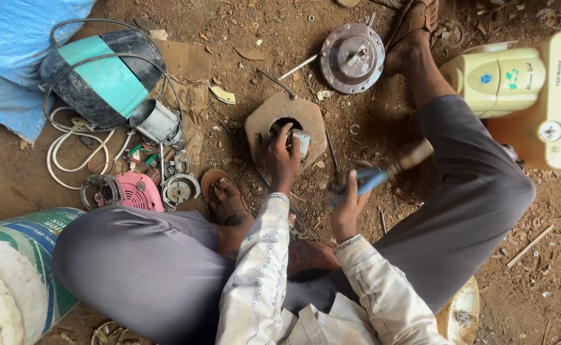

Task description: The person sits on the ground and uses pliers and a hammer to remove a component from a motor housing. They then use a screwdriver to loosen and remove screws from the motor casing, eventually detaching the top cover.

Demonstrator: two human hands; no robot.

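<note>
A small grey metal part (299,142) is gripped by the left hand (283,156) on the octagonal rusty metal block (261,124); a blue-handled hammer (382,171) is clasped by the right hand (347,201).

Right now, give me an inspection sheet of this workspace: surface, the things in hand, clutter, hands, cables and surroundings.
Surface: bare dirt ground, littered with chips and scraps.
Job's things: small metal part held over the hole of an octagonal block; hammer with a blue grip, blurred.
Clutter: round metal disc, pink housing, black and teal motor body, loose screws.
Hands: left hand steadies the part; right hand grips the hammer.
Cables: white cord coiled by the motor body.
Surroundings: cream appliance, blue sheet, white bucket.
</note>
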